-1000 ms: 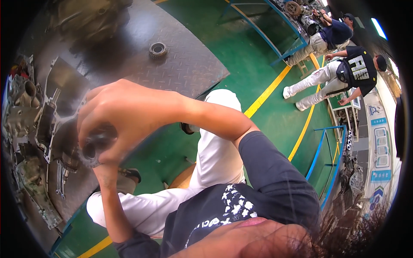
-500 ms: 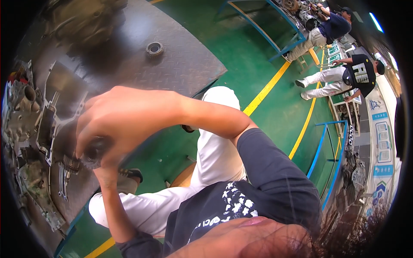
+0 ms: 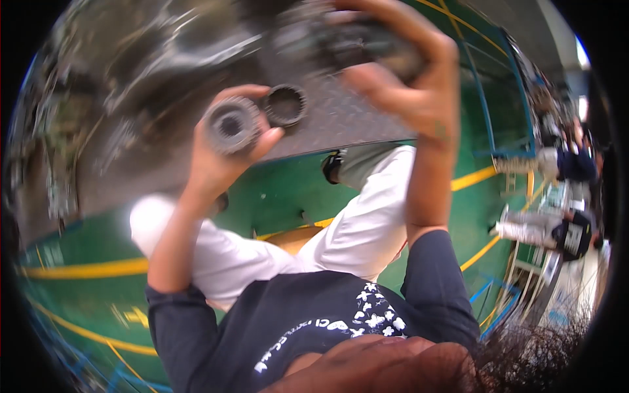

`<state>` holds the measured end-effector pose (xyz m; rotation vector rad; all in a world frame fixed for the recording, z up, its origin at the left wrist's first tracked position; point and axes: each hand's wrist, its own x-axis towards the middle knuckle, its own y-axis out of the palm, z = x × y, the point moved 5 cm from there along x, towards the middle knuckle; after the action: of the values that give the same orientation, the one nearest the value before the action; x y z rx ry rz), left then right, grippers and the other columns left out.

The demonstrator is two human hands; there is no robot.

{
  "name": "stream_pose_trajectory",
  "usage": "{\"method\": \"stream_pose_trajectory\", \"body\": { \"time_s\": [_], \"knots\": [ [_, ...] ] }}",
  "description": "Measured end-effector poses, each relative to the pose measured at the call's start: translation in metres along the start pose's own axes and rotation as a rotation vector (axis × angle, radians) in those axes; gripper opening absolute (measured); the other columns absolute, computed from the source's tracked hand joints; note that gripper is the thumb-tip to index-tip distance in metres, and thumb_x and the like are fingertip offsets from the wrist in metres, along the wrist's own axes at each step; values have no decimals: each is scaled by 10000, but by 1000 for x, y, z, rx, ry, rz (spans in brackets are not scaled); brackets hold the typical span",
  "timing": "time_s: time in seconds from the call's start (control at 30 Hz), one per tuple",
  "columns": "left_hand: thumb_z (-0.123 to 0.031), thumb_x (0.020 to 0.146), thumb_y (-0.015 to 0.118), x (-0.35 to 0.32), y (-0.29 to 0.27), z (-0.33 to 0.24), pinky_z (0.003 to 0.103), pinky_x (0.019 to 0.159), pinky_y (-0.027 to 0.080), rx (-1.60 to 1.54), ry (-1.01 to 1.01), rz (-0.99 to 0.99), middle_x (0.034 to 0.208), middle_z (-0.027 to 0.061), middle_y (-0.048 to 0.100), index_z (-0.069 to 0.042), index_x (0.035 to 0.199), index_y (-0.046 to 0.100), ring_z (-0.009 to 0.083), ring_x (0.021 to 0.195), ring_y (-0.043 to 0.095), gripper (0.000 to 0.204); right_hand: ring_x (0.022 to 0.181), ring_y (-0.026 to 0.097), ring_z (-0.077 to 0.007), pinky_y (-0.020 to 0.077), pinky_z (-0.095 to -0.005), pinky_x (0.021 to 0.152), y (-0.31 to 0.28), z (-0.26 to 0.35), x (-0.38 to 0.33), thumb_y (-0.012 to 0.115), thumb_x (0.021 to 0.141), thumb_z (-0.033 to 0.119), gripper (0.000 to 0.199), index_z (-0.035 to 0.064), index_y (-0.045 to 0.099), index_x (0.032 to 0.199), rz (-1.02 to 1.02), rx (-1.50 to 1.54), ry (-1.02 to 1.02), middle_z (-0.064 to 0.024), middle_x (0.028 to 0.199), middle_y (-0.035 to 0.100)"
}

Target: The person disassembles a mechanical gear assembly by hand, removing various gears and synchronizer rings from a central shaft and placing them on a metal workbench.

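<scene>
My left hand [image 3: 208,164] is closed around a grey toothed metal cylinder [image 3: 229,124] with a round bore, its end turned toward me. Just right of it a dark metal ring [image 3: 286,105] lies on the grey tread plate [image 3: 341,121], close to my fingertips. My right hand [image 3: 409,78] is raised near the top of the view and grips a dark, blurred metal part [image 3: 377,46]. My knees in white trousers [image 3: 354,229] are below both hands.
Blurred machine parts [image 3: 59,150] lie along the left of the plate. A green floor [image 3: 275,196] with yellow lines surrounds it. A blue railing [image 3: 504,98] and two other people [image 3: 570,196] are at the right.
My hands, together over one dark part at the left before, are now apart: the left holds the toothed cylinder, the right is lifted with another part. The view has swung toward the ring.
</scene>
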<state>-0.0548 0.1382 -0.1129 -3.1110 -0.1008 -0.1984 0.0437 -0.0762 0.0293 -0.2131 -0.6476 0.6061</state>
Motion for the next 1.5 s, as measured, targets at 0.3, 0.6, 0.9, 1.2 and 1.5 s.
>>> {"method": "stream_pose_trajectory", "body": {
  "time_s": [0.3,0.6,0.9,1.2,1.5],
  "knots": [
    [-36,840,884,-2,4,-13,232,830,533,-45,111,91,925,-31,693,-64,1327,665,50,862,646,535,1107,720,-354,550,-403,1015,-33,-136,-36,831,772,187,554,168,769,1323,247,-813,373,-143,1226,753],
    [-127,830,917,0,-1,-10,264,928,542,10,169,66,1107,-5,704,-87,1269,703,84,975,660,489,1254,651,-379,506,-427,1080,1,-144,-40,862,842,163,604,176,707,1425,386,-679,357,-146,1368,683],
    [-137,835,917,1,1,-4,311,923,581,19,149,92,1138,46,762,-65,1169,731,132,1007,703,389,1049,712,-310,586,-377,835,52,-2,-6,473,1059,718,859,-81,747,1216,142,-374,-274,-228,1142,717],
    [-140,773,843,-1,-6,-6,404,900,593,41,424,119,1109,177,750,20,1190,684,312,1038,739,474,956,709,-277,584,-371,823,144,19,16,878,751,190,545,43,799,1270,455,-449,-452,-173,1150,691],
    [-167,716,841,1,-4,11,404,820,598,-12,227,129,961,231,767,63,1061,713,350,898,771,434,1065,750,-314,630,-397,872,140,3,13,909,696,58,833,24,609,1472,391,-175,-445,-206,1294,700]
  ]
}}
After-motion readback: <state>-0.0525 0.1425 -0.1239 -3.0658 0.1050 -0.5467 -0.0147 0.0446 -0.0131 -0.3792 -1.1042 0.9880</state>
